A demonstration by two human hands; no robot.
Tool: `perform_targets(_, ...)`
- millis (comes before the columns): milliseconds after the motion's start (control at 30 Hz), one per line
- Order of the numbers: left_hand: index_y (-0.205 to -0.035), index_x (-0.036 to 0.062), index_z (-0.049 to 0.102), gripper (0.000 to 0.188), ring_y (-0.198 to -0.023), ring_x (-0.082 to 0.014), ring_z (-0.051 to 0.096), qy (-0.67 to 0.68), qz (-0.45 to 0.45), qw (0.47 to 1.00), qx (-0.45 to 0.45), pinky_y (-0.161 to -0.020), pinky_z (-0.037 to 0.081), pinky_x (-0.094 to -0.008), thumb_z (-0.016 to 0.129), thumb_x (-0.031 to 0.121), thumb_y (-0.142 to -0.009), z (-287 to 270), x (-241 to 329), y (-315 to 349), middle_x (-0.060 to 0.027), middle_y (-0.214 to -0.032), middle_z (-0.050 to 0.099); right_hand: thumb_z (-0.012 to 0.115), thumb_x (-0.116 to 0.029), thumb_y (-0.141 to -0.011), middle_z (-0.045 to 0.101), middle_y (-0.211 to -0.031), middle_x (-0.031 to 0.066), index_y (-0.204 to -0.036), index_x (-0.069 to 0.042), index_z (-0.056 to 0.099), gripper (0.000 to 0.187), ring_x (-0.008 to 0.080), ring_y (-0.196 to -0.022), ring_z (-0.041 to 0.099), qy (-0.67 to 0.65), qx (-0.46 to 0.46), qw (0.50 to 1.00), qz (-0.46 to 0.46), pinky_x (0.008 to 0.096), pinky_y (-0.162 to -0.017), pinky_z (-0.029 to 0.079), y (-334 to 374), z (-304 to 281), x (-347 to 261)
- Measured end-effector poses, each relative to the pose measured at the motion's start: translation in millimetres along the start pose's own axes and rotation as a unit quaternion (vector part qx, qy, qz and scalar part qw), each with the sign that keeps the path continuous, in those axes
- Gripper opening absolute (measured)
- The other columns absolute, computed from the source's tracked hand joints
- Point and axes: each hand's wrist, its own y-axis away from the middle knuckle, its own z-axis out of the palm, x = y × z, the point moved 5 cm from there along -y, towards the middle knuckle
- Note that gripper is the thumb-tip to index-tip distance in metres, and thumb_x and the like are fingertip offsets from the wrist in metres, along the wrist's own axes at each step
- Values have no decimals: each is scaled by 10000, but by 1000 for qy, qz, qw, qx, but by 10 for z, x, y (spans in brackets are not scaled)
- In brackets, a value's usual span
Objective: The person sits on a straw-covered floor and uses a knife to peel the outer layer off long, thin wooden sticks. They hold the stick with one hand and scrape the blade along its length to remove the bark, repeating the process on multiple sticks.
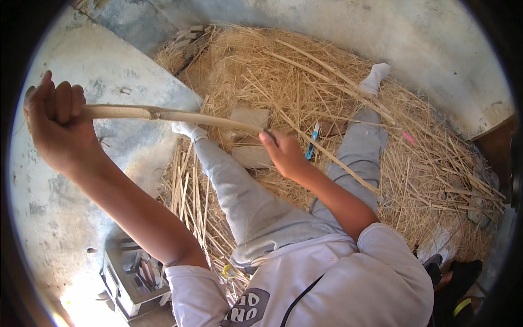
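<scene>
A long pale split bamboo strip stretches across in front of me, slightly bowed, with a node partway along it. My left hand, raised at the far left beside the wall, is closed around one end. The strip's other end meets my right hand, which is closed above the floor between my legs with its thumb on the strip. Something small and dark shows by that thumb, too little to name. Below and beyond the right hand lie a flat greyish slab and a blue pen-shaped tool.
Bamboo shavings cover the floor around my outstretched legs. Split strips lie beside my left leg. A grey plastic drawer box stands at lower left. Longer bamboo pieces lie beyond, near the wall.
</scene>
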Motion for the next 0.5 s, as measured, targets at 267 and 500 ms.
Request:
perform_targets(267, -627, 11, 499, 269, -481, -78, 180, 16, 25, 998, -62, -462, 156, -277, 531, -73, -880, 147, -44, -99, 22, -544, 236, 439, -390, -1019, 593, -642, 135, -894, -3, 589, 433, 316, -556, 567, 135, -5, 978, 160, 441, -586, 441, 587, 222, 1158)
perform_targets(500, -687, -7, 535, 198, -500, -80, 216, -34, 37, 999, -15, -479, 185, -270, 528, -83, -869, 355, -61, 33, 5, -557, 315, 427, -456, -1020, 514, -583, 95, -805, -1, 538, 516, 248, -525, 499, 117, 36, 975, 186, 410, -547, 401, 217, -165, 1030)
